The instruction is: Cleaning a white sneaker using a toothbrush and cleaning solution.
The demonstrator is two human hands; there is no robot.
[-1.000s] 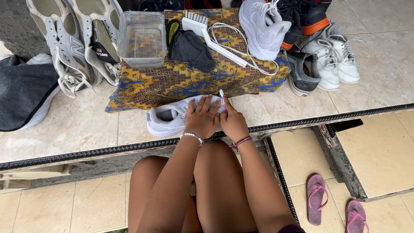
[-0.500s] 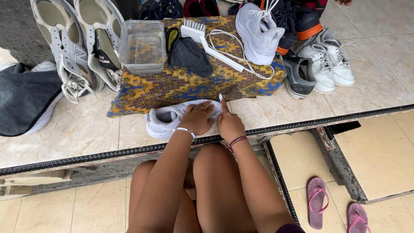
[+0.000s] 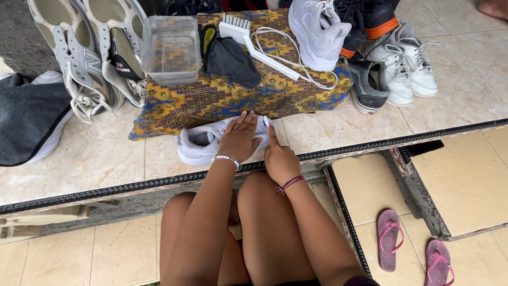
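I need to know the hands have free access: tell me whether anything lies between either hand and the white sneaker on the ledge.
Nothing does. The left hand lies flat on the white sneaker, and the right hand touches its toe end.

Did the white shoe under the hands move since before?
No. The white shoe lies in the same spot against the edge of the patterned cloth, with the left hand flat on it and the right hand beside it.
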